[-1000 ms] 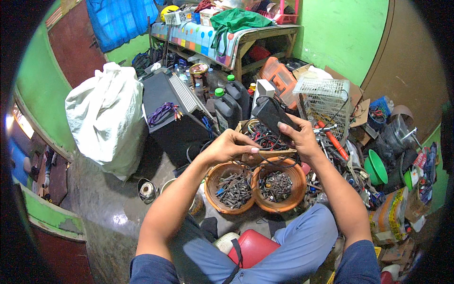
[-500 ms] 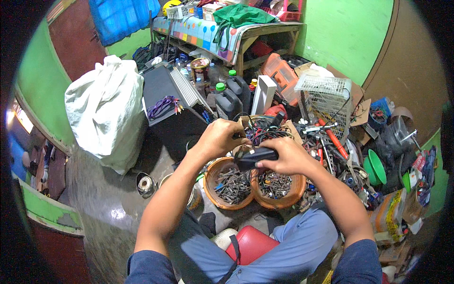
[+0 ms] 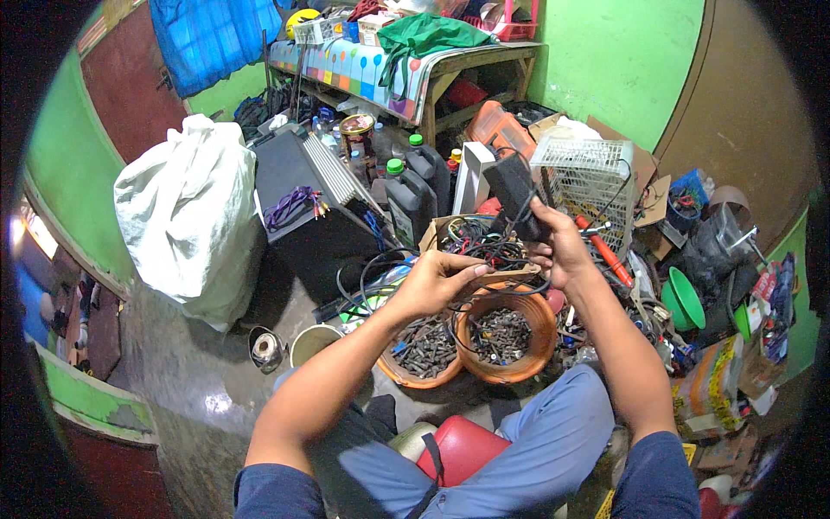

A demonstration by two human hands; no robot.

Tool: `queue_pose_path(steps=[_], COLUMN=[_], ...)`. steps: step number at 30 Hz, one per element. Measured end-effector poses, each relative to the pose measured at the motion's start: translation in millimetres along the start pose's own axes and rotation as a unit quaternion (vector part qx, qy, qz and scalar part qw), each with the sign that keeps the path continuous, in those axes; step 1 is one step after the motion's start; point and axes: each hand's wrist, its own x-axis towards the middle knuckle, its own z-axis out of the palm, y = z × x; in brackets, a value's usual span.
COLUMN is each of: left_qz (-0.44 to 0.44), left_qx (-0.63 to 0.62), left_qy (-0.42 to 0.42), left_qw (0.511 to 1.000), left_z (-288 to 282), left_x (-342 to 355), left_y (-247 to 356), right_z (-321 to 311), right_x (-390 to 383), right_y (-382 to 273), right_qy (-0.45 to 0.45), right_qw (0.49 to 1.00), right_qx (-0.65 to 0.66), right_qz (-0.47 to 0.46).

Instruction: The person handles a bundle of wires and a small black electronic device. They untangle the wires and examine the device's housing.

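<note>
My right hand (image 3: 566, 249) is raised and closed around a black power adapter (image 3: 512, 189), a flat dark box tilted upward with a cord. My left hand (image 3: 430, 284) is pinched on a thin black cable (image 3: 481, 278), which loops toward the adapter; its far end is hard to follow. Below the hands stand two orange-brown round pots, the left pot (image 3: 418, 384) and the right pot (image 3: 548, 339), both holding many small dark pieces. Just behind the hands, a cardboard box (image 3: 430, 235) is filled with tangled wires.
A big white sack (image 3: 186, 216) stands at the left, beside a black case (image 3: 303, 246) with a purple cable (image 3: 294, 206) on it. Dark jerrycans (image 3: 411, 206) stand behind. On the right are a white wire basket (image 3: 584, 182), a green bowl (image 3: 683, 303) and heaped metal parts.
My right hand has lifted the adapter up and to the right, turning it upright. My left hand has moved lower and nearer, apart from the adapter, with cable now visible between them.
</note>
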Motion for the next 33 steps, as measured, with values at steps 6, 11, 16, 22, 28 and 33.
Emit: queue_pose_path(steps=[6,11,16,22,28,33], left_qz=[0.043,0.041,0.103,-0.006,-0.030,0.065], left_qx=[0.020,0.206,0.271,-0.118,0.074,-0.024], left_qy=[-0.085,-0.094,0.090,-0.067,-0.165,-0.104], left_qw=[0.995,0.973,0.953,0.991,0.983,0.992], left_z=[-24,-37,5,8,-18,2], left_x=[12,9,-3,2,7,0], left_y=[-7,18,2,18,-2,0], right_z=[23,4,24,3,9,19], right_x=[-40,-51,-50,-22,-56,-69], right_y=[-7,-15,-5,1,-26,-34], right_qy=[-0.149,-0.337,-0.091,0.097,-0.219,-0.115], right_qw=[0.985,0.792,0.631,0.842,0.955,0.955], right_qx=[-0.044,-0.507,-0.757,-0.441,0.052,-0.136], right_qz=[-0.075,-0.045,-0.143,-0.294,-0.193,-0.236])
